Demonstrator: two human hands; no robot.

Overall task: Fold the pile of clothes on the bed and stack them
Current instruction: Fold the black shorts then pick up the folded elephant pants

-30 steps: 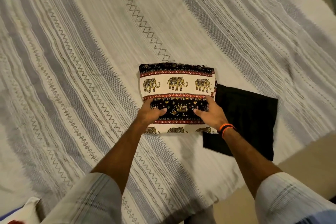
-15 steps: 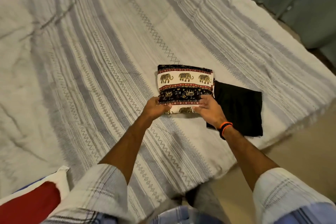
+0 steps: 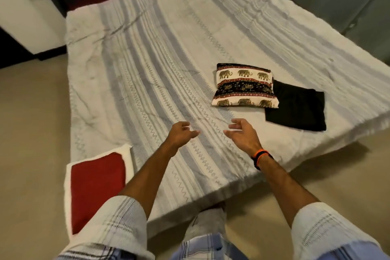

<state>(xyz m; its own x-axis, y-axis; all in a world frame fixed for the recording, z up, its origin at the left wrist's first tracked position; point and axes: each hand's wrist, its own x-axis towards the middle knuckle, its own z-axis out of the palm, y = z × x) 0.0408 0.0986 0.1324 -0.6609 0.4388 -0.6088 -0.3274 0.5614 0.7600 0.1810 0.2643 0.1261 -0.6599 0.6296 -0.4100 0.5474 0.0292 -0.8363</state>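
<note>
Both hands hover over the bed, holding nothing. The left hand (image 3: 181, 134) has its fingers loosely curled inward, thumb near the fingertips; the right hand (image 3: 242, 133) mirrors it, fingers relaxed and half-bent, with an orange and black wristband (image 3: 260, 157) at the wrist. The gap between the two sets of fingertips is bare bedcover.

Beyond the right hand's fingers lies the folded elephant-print cloth in black, cream and red bands (image 3: 244, 87), flat on the white bedspread with grey woven stripes and zigzags (image 3: 147, 69). Just past it, further out from the right fingertips, sits the folded plain black garment (image 3: 297, 110), its near corner tucked under the elephant cloth's edge, the two touching. Nothing lies between the fingers and either piece.

Count them: two folded garments, side by side, overlapping only at that corner. Elephants on the print: three in the far band, three in the near one.

Behind the left wrist, at the bed's near corner, rests one red and white cushion (image 3: 97, 188). Beige floor (image 3: 31, 133) surrounds the bed. No readable writing or labels anywhere.
</note>
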